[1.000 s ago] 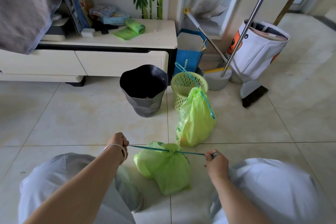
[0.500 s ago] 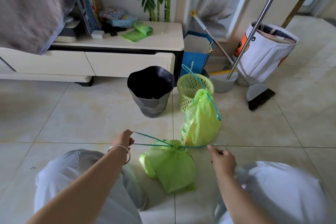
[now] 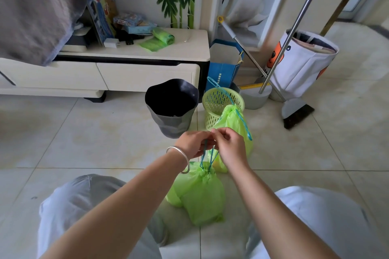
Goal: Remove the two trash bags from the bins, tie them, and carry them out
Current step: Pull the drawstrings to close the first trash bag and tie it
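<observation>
Tiled floor (image 3: 84, 143) is carrying everything here, its far edge meeting a low cream cabinet (image 3: 126, 73). Sitting near that edge are the dark bin (image 3: 171, 109) and, just beside it, the green basket bin (image 3: 219, 105), both bagless. Leaning against the basket is one green trash bag (image 3: 233, 124), cinched. Lying between the knees is the second trash bag (image 3: 200, 193). Pinching its blue drawstring (image 3: 207, 156) together above it are the left hand (image 3: 194, 145) and right hand (image 3: 231, 147), seemingly knotting it.
</observation>
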